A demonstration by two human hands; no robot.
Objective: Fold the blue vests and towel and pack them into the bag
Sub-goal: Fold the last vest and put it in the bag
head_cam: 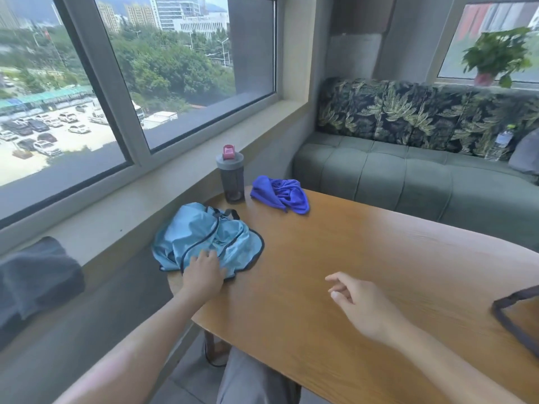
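Note:
A crumpled heap of light blue vests with dark trim (204,234) lies at the left end of the wooden table (364,258). My left hand (204,272) rests on the heap's near edge, fingers spread on the cloth. A bunched deep blue towel (280,193) sits farther back near the table's far edge. My right hand (353,298) hovers above the bare table middle, fingers loosely curled, holding nothing. At the right edge, a dark strap or rim (513,316), possibly the bag, is only partly in view.
A dark bottle with a grey lid and pink spout (232,179) stands upright between the vests and the towel. A green sofa (408,173) lies beyond the table. The window sill (116,217) runs along the left, with a dark cloth (35,275) on it.

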